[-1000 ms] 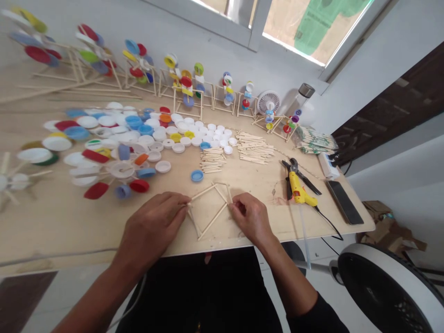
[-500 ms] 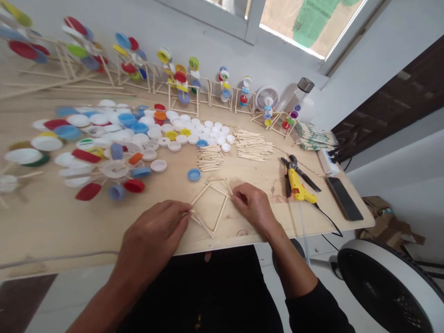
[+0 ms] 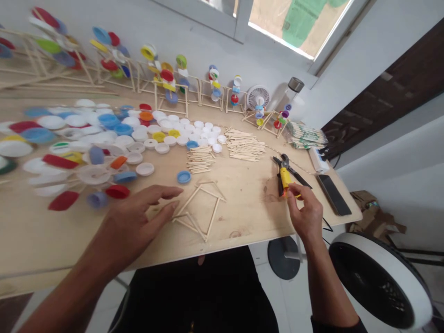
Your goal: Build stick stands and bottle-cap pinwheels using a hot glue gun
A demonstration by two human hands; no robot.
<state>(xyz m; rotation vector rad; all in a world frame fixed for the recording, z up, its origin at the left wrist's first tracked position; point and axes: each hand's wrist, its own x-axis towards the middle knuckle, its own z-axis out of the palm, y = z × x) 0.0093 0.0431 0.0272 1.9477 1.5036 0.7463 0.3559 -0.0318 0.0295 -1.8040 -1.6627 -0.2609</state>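
Note:
A frame of thin wooden sticks (image 3: 203, 208) lies flat near the front edge of the wooden table (image 3: 243, 194). My left hand (image 3: 137, 219) rests open on the table just left of it, fingertips touching its left corner. My right hand (image 3: 305, 210) is over at the right, its fingers closing round the yellow glue gun (image 3: 285, 178), which lies next to black pliers (image 3: 290, 167).
Many plastic bottle caps (image 3: 104, 134) cover the left half of the table, a lone blue cap (image 3: 183, 176) nearer. Two stick piles (image 3: 243, 144) lie mid-table. Stick-and-cap models (image 3: 166, 81) line the wall. A phone (image 3: 332, 194) and a floor fan (image 3: 381, 282) are at the right.
My right hand has let go of the stick frame and moved right to the glue gun. My left hand has opened beside the frame. The view has shifted right.

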